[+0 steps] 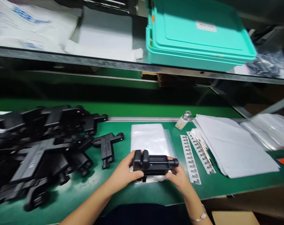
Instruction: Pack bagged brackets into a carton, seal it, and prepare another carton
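Between both hands I hold a black plastic bracket [157, 164] lengthwise, with a blocky clamp-like end at the left and a short round knob at the right. My left hand [128, 171] grips the blocky end, thumb in front. On the knobbed end, my right hand [178, 177] closes with its thumb at the front edge. Below and behind the bracket lies a stack of clear plastic bags [148, 137]. One similar black part [106, 150] lies apart, left of my left hand. Farther left is a heap of such black parts [38, 156].
Right of the bags are two label strips [190, 159], a small glass bottle [183, 120] and white sheets [235, 147]. More clear bags [271, 129] lie far right. A shelf edge [97, 64] crosses above the green table [123, 195], carrying a turquoise bin [198, 34].
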A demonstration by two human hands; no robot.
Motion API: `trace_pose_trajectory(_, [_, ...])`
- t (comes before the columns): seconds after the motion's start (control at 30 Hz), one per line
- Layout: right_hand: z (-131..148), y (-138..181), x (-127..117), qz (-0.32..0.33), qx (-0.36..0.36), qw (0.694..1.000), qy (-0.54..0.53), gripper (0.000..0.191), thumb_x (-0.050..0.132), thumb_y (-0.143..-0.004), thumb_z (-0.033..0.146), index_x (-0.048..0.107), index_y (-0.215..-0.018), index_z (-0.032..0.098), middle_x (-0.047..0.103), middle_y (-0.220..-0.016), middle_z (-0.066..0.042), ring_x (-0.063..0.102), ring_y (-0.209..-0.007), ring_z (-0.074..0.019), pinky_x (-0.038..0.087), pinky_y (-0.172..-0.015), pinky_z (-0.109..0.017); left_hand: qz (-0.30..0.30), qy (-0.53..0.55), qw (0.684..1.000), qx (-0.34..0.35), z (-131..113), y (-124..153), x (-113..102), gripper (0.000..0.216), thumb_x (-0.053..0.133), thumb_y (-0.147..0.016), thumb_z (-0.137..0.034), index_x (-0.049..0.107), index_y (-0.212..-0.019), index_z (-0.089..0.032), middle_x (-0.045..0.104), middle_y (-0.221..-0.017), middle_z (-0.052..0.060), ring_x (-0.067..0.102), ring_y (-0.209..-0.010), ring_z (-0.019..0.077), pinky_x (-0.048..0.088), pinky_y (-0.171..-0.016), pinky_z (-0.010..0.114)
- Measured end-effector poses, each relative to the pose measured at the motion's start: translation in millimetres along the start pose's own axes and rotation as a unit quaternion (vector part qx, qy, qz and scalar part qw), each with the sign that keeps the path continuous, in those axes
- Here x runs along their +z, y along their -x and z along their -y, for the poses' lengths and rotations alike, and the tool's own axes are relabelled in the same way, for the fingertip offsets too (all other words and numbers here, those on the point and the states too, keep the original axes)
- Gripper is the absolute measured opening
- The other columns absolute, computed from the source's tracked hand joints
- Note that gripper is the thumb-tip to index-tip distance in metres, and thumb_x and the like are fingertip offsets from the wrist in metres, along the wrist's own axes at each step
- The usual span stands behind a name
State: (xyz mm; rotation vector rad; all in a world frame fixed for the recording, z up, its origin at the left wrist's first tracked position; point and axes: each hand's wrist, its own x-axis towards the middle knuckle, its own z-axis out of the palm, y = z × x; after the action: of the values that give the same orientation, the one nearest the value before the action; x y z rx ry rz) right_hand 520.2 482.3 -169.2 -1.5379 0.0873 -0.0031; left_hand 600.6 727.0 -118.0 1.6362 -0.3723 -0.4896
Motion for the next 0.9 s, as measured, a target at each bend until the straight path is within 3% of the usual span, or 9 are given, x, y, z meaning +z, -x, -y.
trace_pose_trajectory(0.3, [-6.3, 1.3, -1.0, -0.026, -0.003, 1.000, 0.011, 0.060, 0.076, -0.070, 0.053, 0.063, -0.120, 0.023, 0.062, -0.128, -0.012, 0.057, -0.120, -0.0309, 0.044, -0.104, -0.045, 0.029, 0.041, 0.999, 0.020, -2.4, 2.7, -3.4, 0.057, 0.078, -0.064, -0.042, 0.057, -0.112, -0.018, 0.061, -0.106, 0.004, 0.056, -0.100, 0.0236, 0.042, -0.087, 0.029])
trace_pose_trajectory(0.9, [8.7, -6.8, 8.0, 0.017, -0.017, 1.000, 0.016, 0.060, 0.076, -0.071, 0.053, 0.062, -0.121, 0.021, 0.067, -0.119, -0.011, 0.061, -0.111, -0.0284, 0.047, -0.099, -0.043, 0.017, 0.076, 0.997, -0.019, 8.6, -1.6, -5.7, 0.070, 0.079, -0.062, -0.050, 0.054, -0.118, -0.017, 0.063, -0.114, 0.009, 0.057, -0.105, 0.0286, 0.044, -0.090, 0.034])
